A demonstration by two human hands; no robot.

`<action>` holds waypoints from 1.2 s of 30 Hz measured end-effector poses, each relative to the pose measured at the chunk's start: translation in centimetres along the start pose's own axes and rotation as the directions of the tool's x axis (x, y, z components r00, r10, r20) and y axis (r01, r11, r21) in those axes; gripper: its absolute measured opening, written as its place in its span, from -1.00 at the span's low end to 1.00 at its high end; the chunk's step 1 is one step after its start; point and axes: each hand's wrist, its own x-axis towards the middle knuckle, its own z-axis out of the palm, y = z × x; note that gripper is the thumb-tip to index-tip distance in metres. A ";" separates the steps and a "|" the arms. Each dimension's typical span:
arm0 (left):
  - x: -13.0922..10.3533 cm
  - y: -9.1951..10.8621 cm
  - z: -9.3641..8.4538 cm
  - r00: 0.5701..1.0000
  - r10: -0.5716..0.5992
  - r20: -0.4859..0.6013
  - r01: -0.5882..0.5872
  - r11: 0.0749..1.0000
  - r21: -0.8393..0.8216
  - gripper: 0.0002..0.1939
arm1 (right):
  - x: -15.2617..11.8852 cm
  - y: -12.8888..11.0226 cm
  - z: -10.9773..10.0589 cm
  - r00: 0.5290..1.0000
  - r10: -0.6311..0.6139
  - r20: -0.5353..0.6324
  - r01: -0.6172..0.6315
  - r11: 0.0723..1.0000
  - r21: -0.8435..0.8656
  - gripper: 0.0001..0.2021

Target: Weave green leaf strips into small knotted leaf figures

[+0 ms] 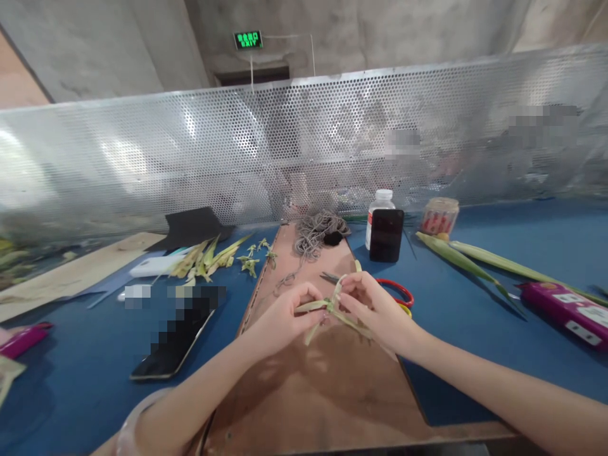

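Observation:
Between my two hands, above the brown board (304, 405), are pale green leaf strips (329, 305) that cross at a small knot-like middle. My left hand (285, 316) pinches the strip end pointing left. Fingers of my right hand (373, 310) are closed on the strip that rises from the middle. Other strip ends hang loose below and to the right. Just beyond my right hand lie scissors with red handles (396, 290), their blades partly hidden by that hand. A bracelet (135, 421) circles my left wrist.
Grey yarn (316, 234) lies at the board's far end. To its right, a white bottle (384, 201) stands behind a black phone (386, 235), near a clear jar (440, 216), long leaves (468, 259) and a magenta box (567, 313). Leftward are a dark tablet-like device (178, 345) and leaf scraps (204, 261). Perforated metal (213, 145) borders the back.

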 end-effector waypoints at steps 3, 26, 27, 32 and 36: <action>0.1 0.0 -0.1 1.000 0.006 -0.011 -0.006 0.999 0.032 -0.90 | 0.5 0.4 0.0 0.990 0.123 0.071 -0.138 0.954 0.265 -0.76; -1.3 -0.4 -0.1 0.864 0.503 -0.024 -0.429 0.760 0.489 -0.86 | -0.8 -0.6 -1.1 0.674 -0.734 0.082 0.718 0.626 -0.303 -0.78; -1.4 -0.5 -0.1 0.856 0.516 -0.025 -0.444 0.760 0.473 -0.85 | -0.8 -0.5 -1.2 0.651 -0.754 0.091 0.739 0.602 -0.301 -0.76; -1.7 0.2 0.1 0.935 0.345 -0.083 -0.316 0.916 0.247 -0.86 | -1.0 -0.4 -0.9 0.774 -0.632 -0.022 0.617 0.762 -0.193 -0.78; -1.3 0.8 0.0 0.962 0.239 -0.130 -0.234 0.971 0.048 -0.81 | -0.8 -0.9 -0.5 0.948 -0.263 -0.179 0.279 0.958 0.071 -0.92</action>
